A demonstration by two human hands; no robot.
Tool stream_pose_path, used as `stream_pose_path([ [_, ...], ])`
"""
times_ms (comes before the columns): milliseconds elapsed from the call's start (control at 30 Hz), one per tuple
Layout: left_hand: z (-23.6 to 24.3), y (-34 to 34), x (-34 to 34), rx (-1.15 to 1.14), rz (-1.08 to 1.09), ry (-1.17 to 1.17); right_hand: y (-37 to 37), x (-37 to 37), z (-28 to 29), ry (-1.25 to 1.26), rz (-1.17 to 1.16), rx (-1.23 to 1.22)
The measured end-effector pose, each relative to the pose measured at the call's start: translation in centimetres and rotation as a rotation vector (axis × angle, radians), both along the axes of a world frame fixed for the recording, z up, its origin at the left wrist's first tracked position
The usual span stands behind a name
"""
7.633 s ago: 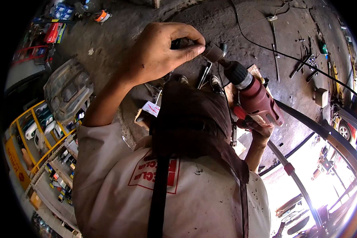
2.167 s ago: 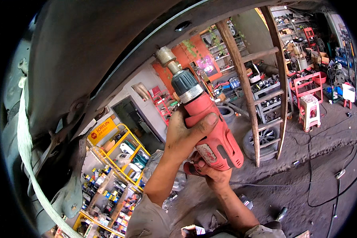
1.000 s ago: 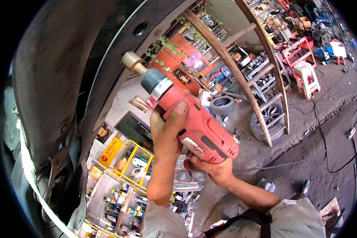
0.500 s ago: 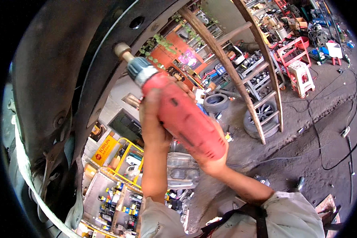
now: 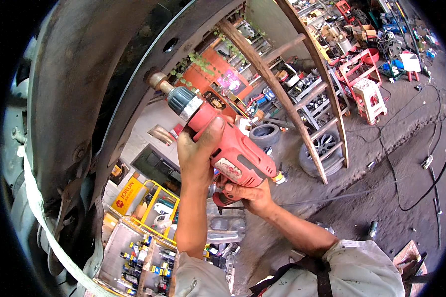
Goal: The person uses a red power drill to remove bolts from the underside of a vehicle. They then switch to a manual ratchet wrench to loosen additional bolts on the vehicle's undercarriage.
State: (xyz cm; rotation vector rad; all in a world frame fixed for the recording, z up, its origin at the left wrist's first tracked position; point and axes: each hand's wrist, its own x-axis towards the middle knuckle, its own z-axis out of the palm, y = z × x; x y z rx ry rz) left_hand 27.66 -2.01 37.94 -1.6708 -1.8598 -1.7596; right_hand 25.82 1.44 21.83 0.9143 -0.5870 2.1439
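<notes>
A red power drill (image 5: 240,151) with a dark chuck (image 5: 178,99) is held in both my hands, slanting up to the left. My left hand (image 5: 198,151) wraps round the front of its body just behind the chuck, thumb on top. Round the handle below closes my right hand (image 5: 255,195). A short round cutter, like a hole saw (image 5: 158,81), is fitted in the chuck. Its end meets the dark metal beam (image 5: 126,111); how deep it sits there cannot be seen. A round hole (image 5: 170,45) shows in the beam farther up.
A wooden ladder (image 5: 265,69) leans beyond the drill. Tyres (image 5: 264,134), a red-and-white stool (image 5: 369,96) and cables (image 5: 389,163) are on the dark floor. Lower left stand a yellow rack (image 5: 156,208) and a tray of small boxes (image 5: 115,247). A pale strap (image 5: 34,198) hangs along the left.
The drill has rolled in my hands, so its labelled side and handle now show. My right hand has come lower with the handle. The cutter has stayed at the beam.
</notes>
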Motion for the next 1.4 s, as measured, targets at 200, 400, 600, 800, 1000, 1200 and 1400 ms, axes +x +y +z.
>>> stream_pose_path([
  [200, -0.5, 0.7, 0.2, 0.091, 0.142, 0.074, -0.4, 0.7, 0.4, -0.024, 0.112, -0.081],
  [400, -0.3, 0.9, -0.2, 0.101, 0.181, 0.079, 0.0, -0.1, 0.1, -0.026, 0.126, -0.055],
  [600, -0.2, 0.8, -0.1, 0.096, 0.121, 0.033, 0.1, 0.3, 0.2, -0.039, 0.080, -0.057],
  [800, 0.1, 0.7, -0.1, 0.111, 0.089, 0.006, -0.2, 0.2, 0.5, -0.023, 0.053, -0.094],
  [1000, 0.2, 0.7, 0.5, 0.114, 0.117, 0.063, -1.1, 0.4, 1.1, 0.034, 0.166, -0.142],
  [1200, 0.6, 0.4, 0.4, 0.090, 0.082, -0.029, -1.0, 1.6, 1.5, -0.038, -0.011, -0.111],
  [1400, 0.8, -0.5, 0.7, 0.082, 0.013, -0.103, -1.8, 1.5, 1.3, -0.116, -0.119, -0.079],
])
